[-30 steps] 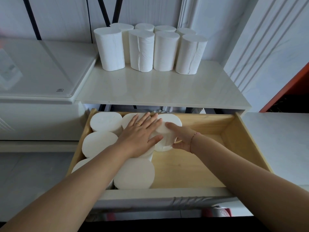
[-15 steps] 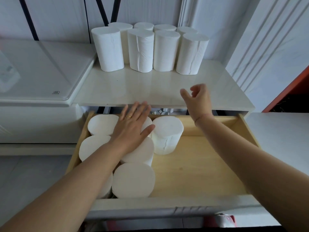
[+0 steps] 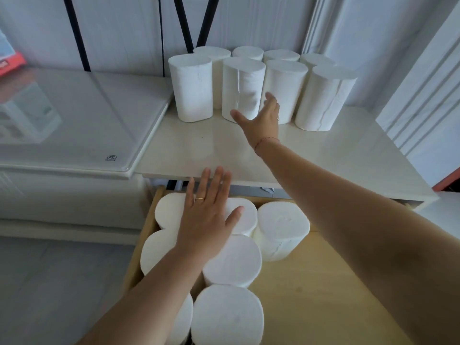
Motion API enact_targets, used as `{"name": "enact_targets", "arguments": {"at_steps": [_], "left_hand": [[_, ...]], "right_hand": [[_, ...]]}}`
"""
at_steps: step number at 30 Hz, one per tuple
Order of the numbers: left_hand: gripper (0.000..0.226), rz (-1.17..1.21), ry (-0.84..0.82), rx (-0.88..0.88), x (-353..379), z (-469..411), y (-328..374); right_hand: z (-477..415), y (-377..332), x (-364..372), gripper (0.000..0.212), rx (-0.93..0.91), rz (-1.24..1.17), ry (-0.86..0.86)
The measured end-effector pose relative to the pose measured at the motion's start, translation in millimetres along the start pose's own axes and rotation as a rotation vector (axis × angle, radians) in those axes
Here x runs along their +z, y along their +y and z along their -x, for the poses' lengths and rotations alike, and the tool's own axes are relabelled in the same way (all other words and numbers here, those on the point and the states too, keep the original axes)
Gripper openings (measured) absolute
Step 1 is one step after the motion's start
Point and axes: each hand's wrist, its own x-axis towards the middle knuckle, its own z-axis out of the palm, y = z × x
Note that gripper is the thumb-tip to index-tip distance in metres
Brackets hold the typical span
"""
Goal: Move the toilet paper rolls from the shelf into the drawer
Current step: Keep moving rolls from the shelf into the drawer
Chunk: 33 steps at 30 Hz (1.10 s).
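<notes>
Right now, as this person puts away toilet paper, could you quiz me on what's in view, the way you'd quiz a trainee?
1. How many rolls stand on the shelf?
2. True or false: the drawer is shut.
3. The left hand is spread flat over: A) the drawer rolls, B) the shelf, C) the floor.

Key: 1. Eight, in two rows of four. 2. False; it is pulled open. 3. A.
</notes>
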Motion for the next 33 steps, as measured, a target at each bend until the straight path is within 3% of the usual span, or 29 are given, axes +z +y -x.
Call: {"name": "enact_targets", "arguments": {"at_steps": [8,19,23,28,33], "left_hand": [[0.068,0.054,0.016,0.007,2,-1,-1],[0.068,0.089,0.017,0.003,4,-1,-2],[0.068,0.097,0.010,-0.001,5,-1,-1],[0.068,0.102,0.008,0.003,5,-1,-2],[0.067,0.115,0.015,0.000,5,-1,-1]], "right_hand": [[-34,7,24,0.080,0.053,-0.069,0.057],[-40,9,42,0.099,0.023,-0.101,-0.024],[-51,4,40,0.115,0.035,-0.206,-0.153],[-67,2,34,0.110,0.016,-0.297,-0.271],[-69,4,36,0.112,0.016,-0.292,-0.263]]}}
